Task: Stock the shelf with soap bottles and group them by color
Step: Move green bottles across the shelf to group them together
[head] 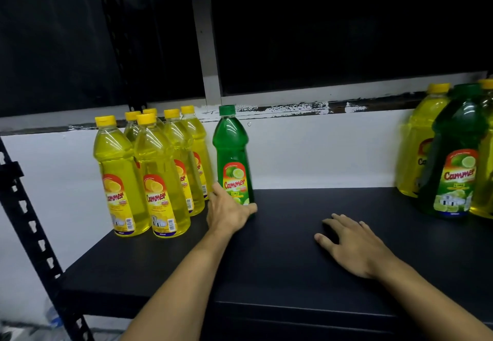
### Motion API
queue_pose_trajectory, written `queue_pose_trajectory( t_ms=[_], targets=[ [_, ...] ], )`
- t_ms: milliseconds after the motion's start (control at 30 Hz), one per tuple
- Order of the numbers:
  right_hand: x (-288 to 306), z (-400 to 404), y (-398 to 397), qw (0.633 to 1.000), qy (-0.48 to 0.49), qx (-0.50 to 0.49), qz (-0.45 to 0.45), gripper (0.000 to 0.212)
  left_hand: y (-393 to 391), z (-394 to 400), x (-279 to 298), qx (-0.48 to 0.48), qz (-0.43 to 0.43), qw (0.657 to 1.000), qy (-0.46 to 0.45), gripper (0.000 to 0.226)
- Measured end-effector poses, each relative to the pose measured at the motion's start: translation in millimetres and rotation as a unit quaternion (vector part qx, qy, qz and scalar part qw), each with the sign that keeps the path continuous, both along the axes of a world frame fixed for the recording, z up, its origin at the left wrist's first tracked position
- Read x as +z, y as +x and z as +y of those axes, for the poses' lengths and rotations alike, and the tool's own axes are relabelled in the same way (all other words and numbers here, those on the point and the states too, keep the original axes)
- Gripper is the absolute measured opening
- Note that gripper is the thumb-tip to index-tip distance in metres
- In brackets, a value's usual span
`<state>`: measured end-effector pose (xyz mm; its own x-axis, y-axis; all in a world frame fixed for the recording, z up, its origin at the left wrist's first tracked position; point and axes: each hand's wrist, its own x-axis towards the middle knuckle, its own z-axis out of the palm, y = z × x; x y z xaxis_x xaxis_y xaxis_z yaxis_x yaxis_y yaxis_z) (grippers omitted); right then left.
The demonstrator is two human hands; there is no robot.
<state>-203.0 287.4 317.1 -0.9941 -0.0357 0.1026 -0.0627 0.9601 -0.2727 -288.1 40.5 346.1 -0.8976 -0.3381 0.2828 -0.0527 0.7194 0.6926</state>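
Your two bare forearms reach over the black shelf board (pixel 280 247).

Your right hand (pixel 352 244) rests flat on the board, fingers spread and holding nothing. Your left hand (pixel 229 211) curls its fingers around the base of the upright green lime soap bottle (pixel 233 154), just right of six yellow-capped yellow soap bottles (pixel 149 175). At far right, well apart, stand mixed yellow and green soap bottles (pixel 453 151).

Yellow bottles (pixel 157 180) read "Cammer"; green bottle (pixel 233 159) "Cammer", "LIME".
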Motion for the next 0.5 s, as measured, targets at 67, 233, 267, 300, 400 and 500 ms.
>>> queue_pose_trajectory(
  t_ms=[67,233,267,300,400,500],
  targets=[
    [-0.5,0.8,0.1,1.000,0.000,-0.002,0.004,0.066,-14.4,-4.5,-0.7,-0.003,0.008,1.000,0.013,0.102],
    [0.3,0.3,0.0,1.000,-0.005,-0.006,0.015,0.063,-39.4,-5.8,-2.0,0.001,0.014,0.999,0.034,0.095],
    [1.3,0.0,0.6,1.000,-0.005,-0.007,0.018,0.063,-43.0,-5.7,-1.6,0.002,0.015,0.999,0.036,0.093],
    [2.5,-0.4,1.5,1.000,-0.004,-0.008,0.020,0.062,-46.2,-5.7,-1.2,0.003,0.016,0.999,0.040,0.091],
    [5.0,-1.8,3.6,1.000,-0.003,-0.008,0.022,0.061,-53.2,-5.1,-0.2,0.011,0.014,0.998,0.056,0.088],
    [7.1,-3.0,4.7,1.000,-0.007,-0.011,0.019,0.060,-59.3,-4.1,0.8,0.015,0.011,0.998,0.062,0.088]
  ],
)
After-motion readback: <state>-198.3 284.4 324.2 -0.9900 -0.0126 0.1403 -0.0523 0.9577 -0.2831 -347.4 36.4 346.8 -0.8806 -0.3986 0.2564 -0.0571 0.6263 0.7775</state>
